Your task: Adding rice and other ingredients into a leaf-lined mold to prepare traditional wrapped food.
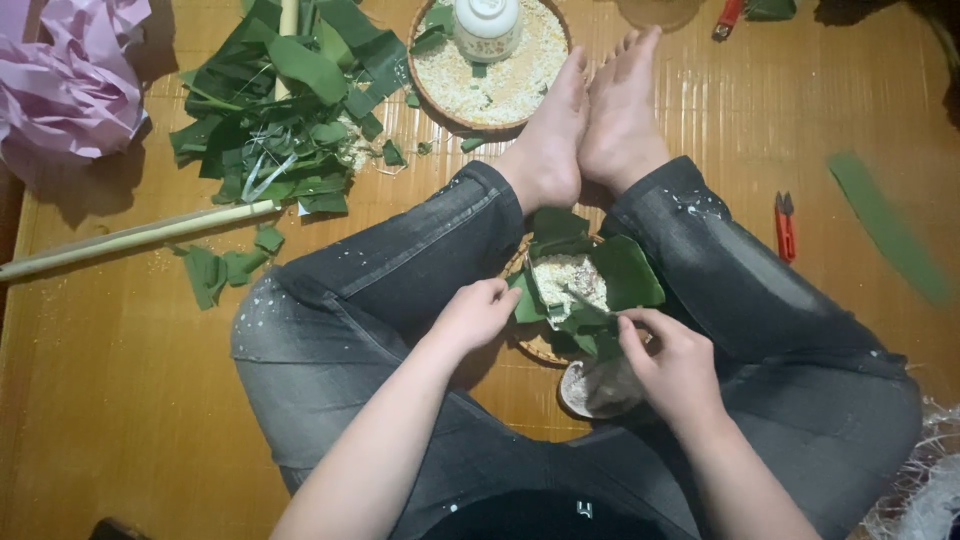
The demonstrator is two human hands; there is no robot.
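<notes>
Both my hands on leaf parcel between my knees, rice filling showing.
My left hand [478, 312] pinches parcel's left edge; my right hand [672, 362] grips a leaf flap at its near-right; leaf parcel [585, 285] lies just ahead, between both; glossy green leaves, grainy pale rice [568, 278]; woven tray [535, 345] beneath; floor mat [120, 400] slatted.

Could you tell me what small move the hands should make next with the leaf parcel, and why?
Probably fold the right-side flap inward. The leaf parcel lies open with rice exposed; the left hand steadies one edge, the right hand pinches the other.
</notes>
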